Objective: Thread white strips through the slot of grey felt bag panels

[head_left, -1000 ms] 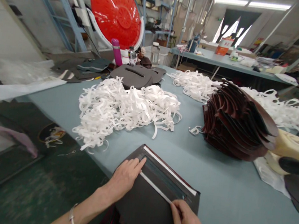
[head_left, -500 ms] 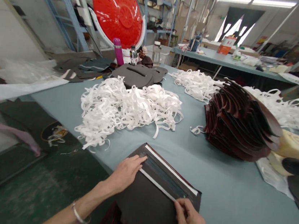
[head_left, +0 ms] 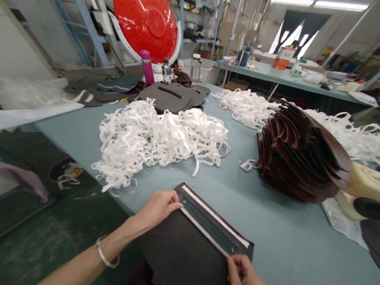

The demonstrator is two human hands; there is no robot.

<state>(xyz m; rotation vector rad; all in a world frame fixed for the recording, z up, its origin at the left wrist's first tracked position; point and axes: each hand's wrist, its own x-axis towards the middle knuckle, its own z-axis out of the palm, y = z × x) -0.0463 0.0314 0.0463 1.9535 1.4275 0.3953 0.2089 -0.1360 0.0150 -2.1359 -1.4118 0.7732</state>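
Observation:
A dark leather panel (head_left: 183, 252) lies at the near edge of the table, partly over my lap. Along its far end run two white strips, with a dark zipper-like band (head_left: 210, 225) between them. My left hand (head_left: 160, 207) pinches the left end of the nearer white strip (head_left: 203, 231), thumb and fingertips together. At that strip's right end, my right hand (head_left: 248, 281) has its thumb and index finger closed on it. The farther white strip (head_left: 215, 215) lies flat beside the panel's far edge, touched by neither hand.
A heap of white tape (head_left: 163, 134) lies ahead, more behind it. To the right stand a stack of brown leather pieces (head_left: 299, 156) and a yellowish block (head_left: 370, 182). Grey panels (head_left: 166, 95), a purple bottle (head_left: 146, 67) and a red basin (head_left: 146, 14) are at the back.
My left hand has gone from fingers laid out over the strip's left end to a pinch there. My right hand stays at the right end. The view has shifted slightly.

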